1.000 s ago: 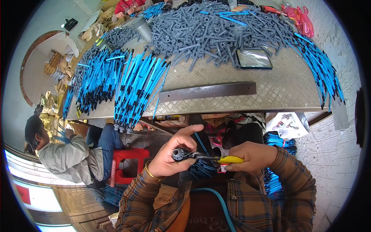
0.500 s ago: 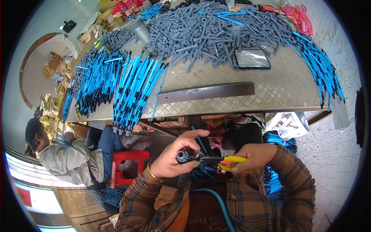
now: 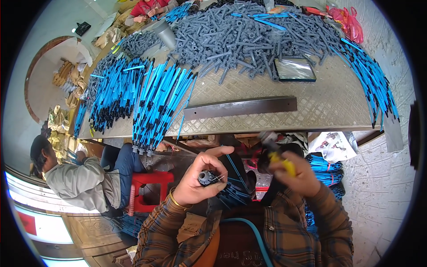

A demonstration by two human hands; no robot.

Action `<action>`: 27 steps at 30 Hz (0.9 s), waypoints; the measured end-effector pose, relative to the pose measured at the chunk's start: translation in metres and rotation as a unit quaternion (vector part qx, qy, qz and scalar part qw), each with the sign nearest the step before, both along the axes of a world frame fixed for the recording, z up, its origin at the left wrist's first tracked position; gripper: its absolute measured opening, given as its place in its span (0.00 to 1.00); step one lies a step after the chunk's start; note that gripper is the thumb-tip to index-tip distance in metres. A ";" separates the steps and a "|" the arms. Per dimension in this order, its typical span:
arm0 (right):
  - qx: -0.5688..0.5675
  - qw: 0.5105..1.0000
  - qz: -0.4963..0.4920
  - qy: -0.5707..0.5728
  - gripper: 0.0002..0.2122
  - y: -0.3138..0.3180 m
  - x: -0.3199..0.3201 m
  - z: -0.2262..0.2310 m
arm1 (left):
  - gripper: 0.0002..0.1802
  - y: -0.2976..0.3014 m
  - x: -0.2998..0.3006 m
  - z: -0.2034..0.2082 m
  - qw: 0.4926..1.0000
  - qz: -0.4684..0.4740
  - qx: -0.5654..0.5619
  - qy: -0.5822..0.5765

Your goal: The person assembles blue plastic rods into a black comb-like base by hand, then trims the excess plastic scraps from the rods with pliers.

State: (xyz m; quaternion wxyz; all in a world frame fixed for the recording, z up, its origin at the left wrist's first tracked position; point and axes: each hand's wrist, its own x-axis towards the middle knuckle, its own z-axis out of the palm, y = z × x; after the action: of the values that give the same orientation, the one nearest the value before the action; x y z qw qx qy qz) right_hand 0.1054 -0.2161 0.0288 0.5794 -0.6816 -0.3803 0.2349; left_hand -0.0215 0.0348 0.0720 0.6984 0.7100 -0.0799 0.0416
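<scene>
Left hand (image 3: 195, 182): fingers curled shut around a dark grey round hub (image 3: 206, 177), its open end facing up and to the right, thin wires (image 3: 219, 178) sticking out of it toward the other hand. A bundle of blue rods (image 3: 231, 193) trailed down and right from the hub, below the palm.

Right hand (image 3: 296, 175): closed in a fist on a yellow-handled tool (image 3: 281, 162). The tool's long axis ran up and left, its metal tip (image 3: 267, 139) blurred; whether the tip was open could not be told. The tip stood apart from the hub, up and to its right; the hub lay down and left of the tool.

Beyond, on the metal table (image 3: 329, 111): a flat steel bar (image 3: 240, 108) lying crosswise near the front edge; blue rods in rows (image 3: 155, 104) at left and right; a framed glass panel (image 3: 294, 70); farthest, a heap of grey plastic parts (image 3: 249, 35).

At left, a seated person in a grey jacket (image 3: 73, 184) beside a red stool (image 3: 149, 189).
</scene>
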 end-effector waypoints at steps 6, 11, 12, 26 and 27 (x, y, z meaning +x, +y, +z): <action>-0.095 0.947 -0.237 -0.195 0.06 -0.057 0.050 0.022 | 0.18 0.004 0.003 -0.004 1.000 -0.023 0.003 -0.010; -0.039 0.972 -0.043 -0.226 0.06 -0.040 0.026 0.034 | 0.18 -0.002 0.007 0.001 0.999 -0.036 0.015 0.002; -0.060 0.961 -0.071 -0.262 0.07 -0.035 0.025 0.035 | 0.18 -0.003 0.007 0.001 0.999 -0.038 0.017 0.006; -0.335 0.771 -0.323 -0.436 0.12 -0.120 0.134 0.018 | 0.24 0.015 0.008 -0.005 0.998 -0.051 0.008 -0.027; -0.333 0.772 -0.322 -0.434 0.12 -0.119 0.136 0.016 | 0.24 0.015 0.008 -0.005 0.998 -0.050 0.010 -0.026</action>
State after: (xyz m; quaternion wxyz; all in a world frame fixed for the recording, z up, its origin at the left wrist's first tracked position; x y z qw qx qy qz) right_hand 0.2412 -0.3353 0.0447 0.1306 -0.9441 -0.2476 -0.1743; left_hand -0.0134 0.0501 0.0668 0.6903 0.7106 -0.1336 0.0238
